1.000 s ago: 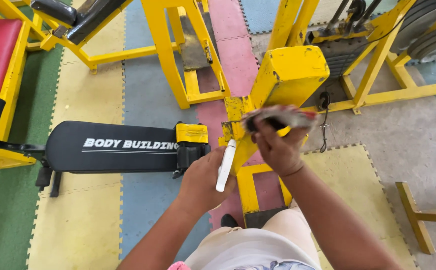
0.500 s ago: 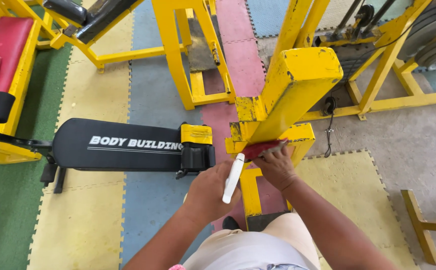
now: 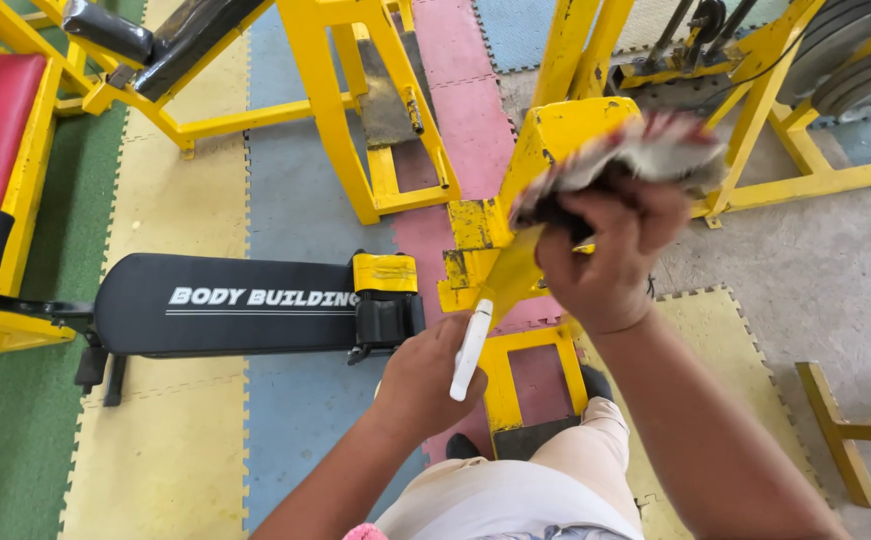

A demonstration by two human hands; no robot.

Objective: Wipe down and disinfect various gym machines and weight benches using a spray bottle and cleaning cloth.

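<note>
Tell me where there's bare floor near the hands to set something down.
Free: the yellow mat right of the right hand, and the yellow mat in front of the black bench. Crowded: around the yellow post and the left hand.

Yellow post (image 3: 555, 150) ahead; free rm w/ mats (image 3: 155, 440) left.

The right hand (image 3: 600, 255) presses a crumpled red-and-white cloth (image 3: 635, 155) against the slanted yellow metal beam (image 3: 545, 170); the left hand (image 3: 425, 375) grips a white plastic bottle (image 3: 471, 350).
</note>
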